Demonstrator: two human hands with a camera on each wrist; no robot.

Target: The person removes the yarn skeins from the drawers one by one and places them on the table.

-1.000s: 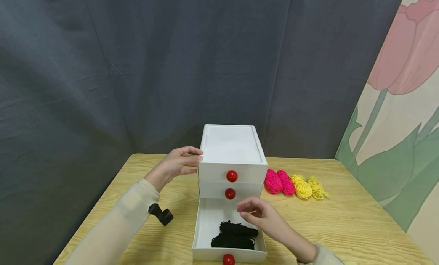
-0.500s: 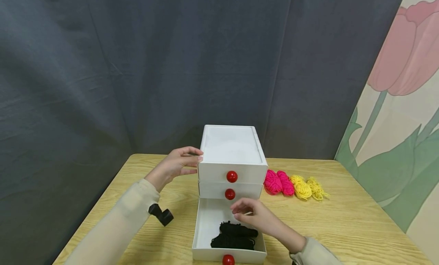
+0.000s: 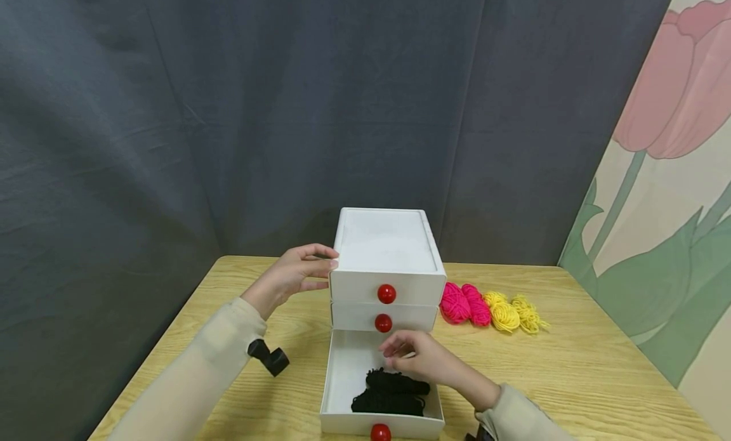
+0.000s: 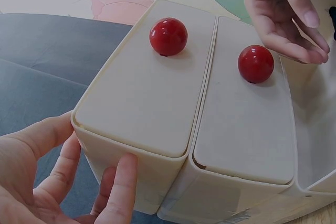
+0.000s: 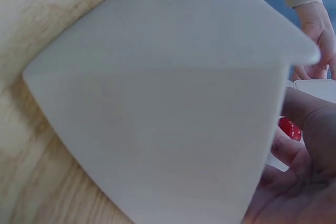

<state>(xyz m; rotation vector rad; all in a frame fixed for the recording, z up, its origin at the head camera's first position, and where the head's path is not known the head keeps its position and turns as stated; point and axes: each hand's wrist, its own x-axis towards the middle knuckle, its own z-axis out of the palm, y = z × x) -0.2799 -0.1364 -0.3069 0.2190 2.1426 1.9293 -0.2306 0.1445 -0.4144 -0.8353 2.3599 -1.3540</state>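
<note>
A white drawer unit with red ball knobs stands on the table. Its bottom drawer is pulled out and holds two bundles of black yarn. My left hand rests against the unit's left side near the top front corner; the left wrist view shows its fingertips touching the side wall. Above the pulled-out drawer hovers my right hand, fingers loosely bent and nothing visible in them. In the right wrist view, the drawer's wall hides part of the right hand.
Pink yarn and yellow yarn lie in a row to the right of the unit on the wooden table. Behind the table hangs a dark curtain. A painted wall is at the right.
My right hand has moved a little to the left and slightly down over the pulled-out drawer. The left hand, the unit and the yarn have stayed in place.
</note>
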